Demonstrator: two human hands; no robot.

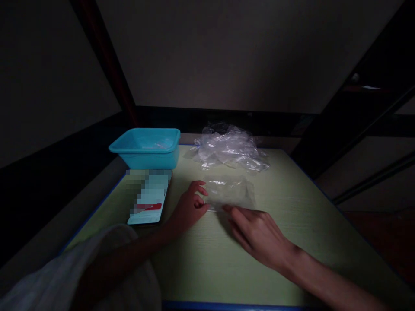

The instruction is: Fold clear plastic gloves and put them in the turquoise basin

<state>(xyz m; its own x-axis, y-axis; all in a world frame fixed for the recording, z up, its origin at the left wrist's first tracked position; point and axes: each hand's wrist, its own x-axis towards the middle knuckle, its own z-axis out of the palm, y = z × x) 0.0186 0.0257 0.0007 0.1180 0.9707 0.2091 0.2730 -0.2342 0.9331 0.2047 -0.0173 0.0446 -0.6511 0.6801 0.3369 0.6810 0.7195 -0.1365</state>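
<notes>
A clear plastic bag (228,190) lies flat near the middle of the pale green table (207,263). At the bag's left edge is my left hand (193,203), its thumb and fingers curved and apart, with nothing visible held between them. My right hand (256,231) touches the bag's near edge with its index fingertip. Its other fingers are curled beneath the palm, and no object shows in them.
A pile of crumpled clear plastic bags (230,149) sits at the table's far side. At the far left stands a blue plastic basin (151,160) with something clear inside. A lit phone (151,198) lies in front of the basin, left of my left hand.
</notes>
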